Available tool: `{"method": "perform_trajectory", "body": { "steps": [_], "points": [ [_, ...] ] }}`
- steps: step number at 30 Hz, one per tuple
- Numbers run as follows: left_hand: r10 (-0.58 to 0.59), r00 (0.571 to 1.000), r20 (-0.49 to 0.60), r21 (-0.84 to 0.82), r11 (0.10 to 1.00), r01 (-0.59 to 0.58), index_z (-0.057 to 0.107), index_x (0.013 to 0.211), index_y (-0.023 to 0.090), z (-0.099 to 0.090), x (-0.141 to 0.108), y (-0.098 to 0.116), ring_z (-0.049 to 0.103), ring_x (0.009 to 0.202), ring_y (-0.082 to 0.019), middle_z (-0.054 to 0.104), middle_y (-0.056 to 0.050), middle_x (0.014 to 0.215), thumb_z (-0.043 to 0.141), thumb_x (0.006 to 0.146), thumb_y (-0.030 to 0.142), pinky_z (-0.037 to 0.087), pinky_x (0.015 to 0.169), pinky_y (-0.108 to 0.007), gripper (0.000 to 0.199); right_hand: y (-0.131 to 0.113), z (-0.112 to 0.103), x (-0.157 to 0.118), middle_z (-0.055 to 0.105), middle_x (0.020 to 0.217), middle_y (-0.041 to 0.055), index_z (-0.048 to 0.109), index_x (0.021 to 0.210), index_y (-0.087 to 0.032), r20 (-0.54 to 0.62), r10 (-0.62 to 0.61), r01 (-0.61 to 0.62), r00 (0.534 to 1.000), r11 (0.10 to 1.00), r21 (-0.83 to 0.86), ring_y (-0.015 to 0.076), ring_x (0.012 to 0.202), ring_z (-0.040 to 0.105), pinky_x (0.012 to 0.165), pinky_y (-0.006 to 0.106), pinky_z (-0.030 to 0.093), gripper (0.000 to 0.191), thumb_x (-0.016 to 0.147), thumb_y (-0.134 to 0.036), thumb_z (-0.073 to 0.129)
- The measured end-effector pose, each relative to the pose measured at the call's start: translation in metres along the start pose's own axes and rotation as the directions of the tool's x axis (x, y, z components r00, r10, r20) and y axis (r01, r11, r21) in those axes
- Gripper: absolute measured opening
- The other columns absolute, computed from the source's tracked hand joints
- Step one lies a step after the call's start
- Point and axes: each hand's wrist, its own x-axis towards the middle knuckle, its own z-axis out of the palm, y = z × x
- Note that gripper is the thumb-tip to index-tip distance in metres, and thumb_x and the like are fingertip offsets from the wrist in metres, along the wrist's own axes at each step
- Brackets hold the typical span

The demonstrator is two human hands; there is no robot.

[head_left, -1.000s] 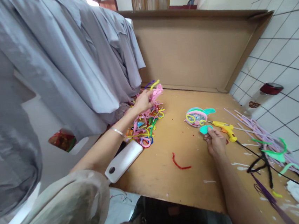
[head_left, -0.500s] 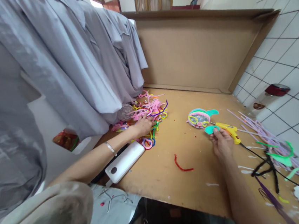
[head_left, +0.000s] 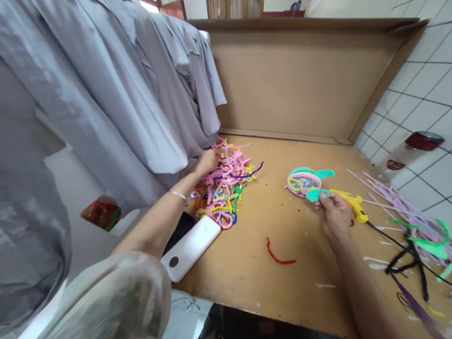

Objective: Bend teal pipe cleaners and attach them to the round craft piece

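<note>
My right hand (head_left: 335, 213) pinches a small teal flat piece (head_left: 317, 195) between thumb and fingers. The piece is in front of the lower edge of a round craft (head_left: 305, 174) with pink and green rims, a yellow loop and a teal fin. Whether they touch I cannot tell. A yellow glue gun (head_left: 355, 204) lies just behind and right of that hand. My left hand (head_left: 208, 161) is at the far left side of a tangled heap of pink, yellow, green and blue pipe cleaners (head_left: 231, 182). Its fingertips are hidden, so its grip is unclear.
A red pipe cleaner (head_left: 278, 257) lies on the tabletop (head_left: 252, 273). A white power bank (head_left: 194, 250) is near the left edge. Lilac strips (head_left: 396, 195) and a red-lidded jar (head_left: 416, 151) stand right. Grey cloth (head_left: 154, 91) hangs left; a cardboard wall (head_left: 301, 77) rises behind.
My left hand has moved from the middle of the heap back to its far left side, and the purple pipe cleaner has shifted. The teal piece now overlaps the craft's lower edge.
</note>
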Motion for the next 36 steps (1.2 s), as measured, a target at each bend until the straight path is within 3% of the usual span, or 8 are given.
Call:
{"method": "perform_trajectory", "body": {
  "steps": [5,10,14,20,24,27,32,36],
  "points": [
    [0.013,1.0,0.017,0.022,1.0,-0.013,0.076,0.11,0.015,0.024,-0.011,-0.005,0.072,0.098,-0.027,0.078,-0.012,0.101,0.06,0.077,0.011,0.055,0.089,-0.032,0.037,0.012,-0.005,-0.005,0.063,0.056,-0.0046,0.068,0.075,-0.019,0.008,0.035,-0.035,0.999,0.999,0.002,0.009,0.05,0.052,0.05,0.022,0.041,0.044,0.049,-0.046,0.09],
    [0.039,0.998,0.046,0.117,0.992,-0.044,0.065,0.131,0.02,0.017,-0.036,0.004,0.069,0.109,-0.032,0.071,-0.015,0.124,0.062,0.081,0.019,0.056,0.091,-0.037,0.05,0.016,-0.012,-0.002,0.061,0.056,-0.0043,0.067,0.076,-0.018,0.025,0.023,-0.023,0.999,1.0,-0.011,0.0096,0.05,0.052,0.05,0.023,0.041,0.04,0.054,-0.043,0.089],
    [0.059,0.994,0.095,0.161,0.984,-0.073,0.06,0.137,0.02,0.01,-0.045,0.014,0.066,0.117,-0.031,0.063,-0.015,0.135,0.061,0.085,0.023,0.054,0.095,-0.036,0.052,0.014,-0.014,-0.002,0.062,0.057,-0.0046,0.068,0.076,-0.018,0.007,0.039,-0.039,0.999,0.999,0.013,0.0088,0.05,0.052,0.049,0.021,0.041,0.042,0.05,-0.043,0.09],
    [0.06,0.989,0.134,0.126,0.989,-0.077,0.068,0.124,0.015,0.017,-0.033,0.017,0.068,0.112,-0.027,0.07,-0.017,0.122,0.057,0.079,0.005,0.051,0.094,-0.029,0.047,0.015,-0.015,-0.004,0.063,0.058,-0.0042,0.067,0.075,-0.018,0.008,0.029,-0.029,1.0,1.0,0.002,0.0089,0.05,0.052,0.048,0.022,0.042,0.04,0.053,-0.044,0.09],
    [0.028,0.989,0.146,0.121,0.992,-0.046,0.075,0.107,0.014,0.021,-0.025,0.016,0.072,0.098,-0.024,0.077,-0.015,0.102,0.058,0.081,0.009,0.052,0.086,-0.024,0.031,0.016,-0.016,-0.004,0.062,0.056,-0.0042,0.067,0.075,-0.018,0.008,0.041,-0.04,0.999,0.999,-0.008,0.0089,0.05,0.052,0.047,0.021,0.041,0.04,0.053,-0.044,0.09],
    [0.053,0.987,0.149,0.067,0.996,-0.063,0.077,0.104,0.016,0.026,-0.027,0.014,0.072,0.099,-0.023,0.077,-0.014,0.105,0.058,0.083,0.015,0.052,0.089,-0.026,0.028,0.017,-0.016,-0.003,0.062,0.055,-0.0042,0.066,0.073,-0.018,0.006,0.062,-0.062,0.998,0.998,0.0,0.0087,0.05,0.052,0.047,0.021,0.041,0.042,0.051,-0.044,0.09],
    [0.074,0.99,0.12,0.051,0.995,-0.081,0.076,0.113,0.019,0.036,-0.031,0.012,0.069,0.108,-0.025,0.075,-0.013,0.115,0.057,0.08,0.011,0.052,0.097,-0.031,0.039,0.02,-0.018,-0.001,0.062,0.055,-0.0042,0.067,0.074,-0.018,0.007,0.078,-0.078,0.997,0.997,-0.011,0.0093,0.049,0.053,0.048,0.022,0.042,0.041,0.051,-0.044,0.089],
    [-0.013,0.993,0.119,0.046,0.999,0.007,0.08,0.097,0.016,0.039,-0.025,0.012,0.071,0.1,-0.026,0.077,-0.015,0.101,0.061,0.074,0.007,0.054,0.09,-0.029,0.03,0.021,-0.018,-0.001,0.063,0.057,-0.0041,0.066,0.074,-0.018,0.016,0.068,-0.068,0.998,0.998,-0.009,0.0091,0.048,0.053,0.047,0.022,0.042,0.04,0.052,-0.043,0.089]
  ]
}}
